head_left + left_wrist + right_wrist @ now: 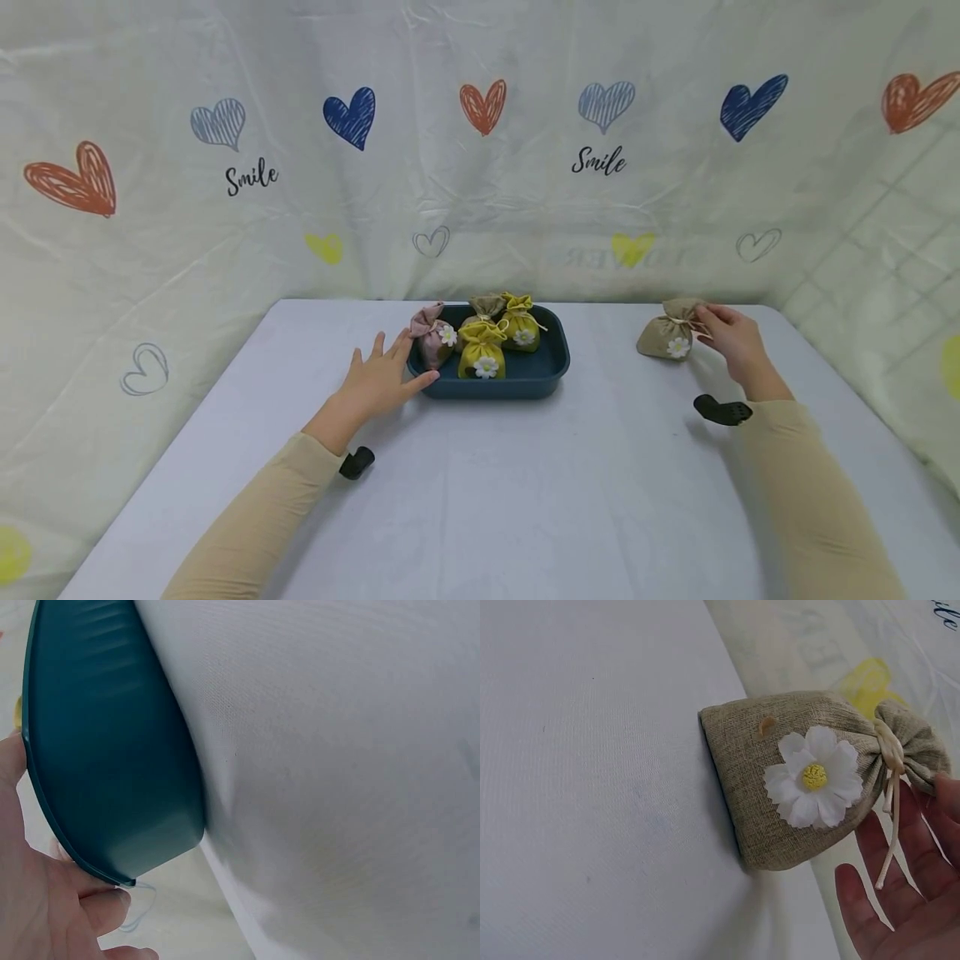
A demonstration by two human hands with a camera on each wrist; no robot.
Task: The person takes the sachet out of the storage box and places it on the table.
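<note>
My right hand (735, 340) pinches the gathered top of a beige drawstring sachet (663, 337) at the right side of the table. In the right wrist view the sachet (780, 735) carries a white flower with a yellow centre and a cream tie cord, its base right at the tabletop. My left hand (375, 385) spreads its fingers at the left end of a dark teal tray (495, 388). In the left wrist view its thumb and fingers lie along the rim of the tray (112, 750). A pink sachet (432, 343) stands in the tray beside that hand.
Two yellow sachets, a front one (480, 342) and a rear one (519, 317), stand in the tray with another beige sachet (487, 305) behind. A white-covered table (525, 500) meets a pale curtain (480, 200) printed with hearts. Each wrist wears a black strap piece.
</note>
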